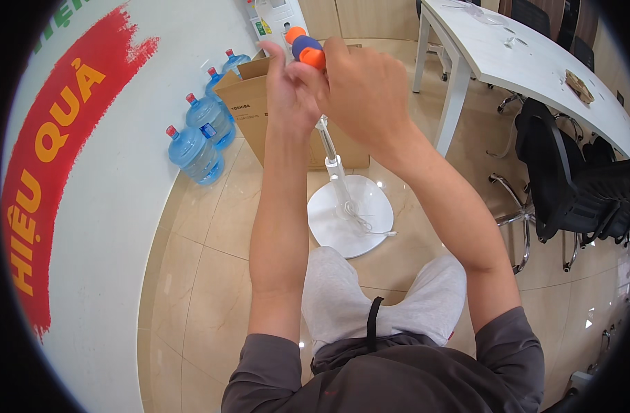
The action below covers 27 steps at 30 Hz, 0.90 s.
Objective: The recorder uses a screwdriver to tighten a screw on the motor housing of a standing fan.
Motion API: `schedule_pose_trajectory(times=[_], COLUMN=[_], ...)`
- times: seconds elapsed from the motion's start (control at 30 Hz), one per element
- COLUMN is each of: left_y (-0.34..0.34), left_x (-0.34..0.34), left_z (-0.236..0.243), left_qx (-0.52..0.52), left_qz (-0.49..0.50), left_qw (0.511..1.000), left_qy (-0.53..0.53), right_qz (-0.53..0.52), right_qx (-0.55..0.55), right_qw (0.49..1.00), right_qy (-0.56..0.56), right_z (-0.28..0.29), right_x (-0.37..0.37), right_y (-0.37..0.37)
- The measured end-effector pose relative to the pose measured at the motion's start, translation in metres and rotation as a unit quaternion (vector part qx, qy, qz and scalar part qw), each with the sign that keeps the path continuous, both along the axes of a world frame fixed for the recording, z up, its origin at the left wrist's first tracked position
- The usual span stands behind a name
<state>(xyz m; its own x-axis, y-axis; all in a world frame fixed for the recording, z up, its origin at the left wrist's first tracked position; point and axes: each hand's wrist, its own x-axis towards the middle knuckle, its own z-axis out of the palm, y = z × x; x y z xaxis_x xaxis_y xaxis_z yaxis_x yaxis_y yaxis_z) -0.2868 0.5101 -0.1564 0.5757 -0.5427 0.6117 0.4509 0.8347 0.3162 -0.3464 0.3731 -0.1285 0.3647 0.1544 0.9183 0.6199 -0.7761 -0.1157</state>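
The person's right hand [370, 89] is curled beside an orange-and-blue rounded handle [305, 45], above a white round-based stand [327, 219]. The left hand [294, 93] has its thumb spread; its fingers are partly hidden. One cannot tell which hand grips the handle.

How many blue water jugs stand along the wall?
4, in a row by the left wall: the nearest jug, the second jug, then the third jug and the farthest jug, both partly hidden by the cardboard box. More may be hidden behind it.
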Motion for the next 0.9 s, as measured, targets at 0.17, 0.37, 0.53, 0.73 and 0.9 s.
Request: schedule_pose_trajectory(times=[0.17, 0.37, 0.53, 0.73, 0.9], left_y=[-0.014, -0.005, -0.002, -0.016, -0.005], left_x=[-0.02, -0.001, 0.002, -0.017, 0.001], left_z=[0.006, 0.001, -0.001, 0.005, -0.002], left_qx=[0.062, 0.034, 0.024, 0.096, 0.096], left_qz=[0.288, 0.149, 0.07, 0.287, 0.314], left_qw=[0.954, 0.987, 0.997, 0.951, 0.936], left_qy=[0.056, 0.054, 0.022, 0.059, 0.123], right_qz=[-0.037, -0.005, 0.001, -0.021, 0.022], right_qx=[0.011, 0.06, 0.023, 0.071, 0.089], right_qw=[0.998, 0.998, 1.0, 0.997, 0.996], right_qy=[0.057, -0.009, -0.006, 0.024, -0.019], right_z=[0.005, -0.005, -0.002, 0.006, -0.001], right_x=[-0.004, -0.004, 0.003, 0.003, 0.005], right_y=[-0.001, -0.003, -0.002, 0.0, 0.001])
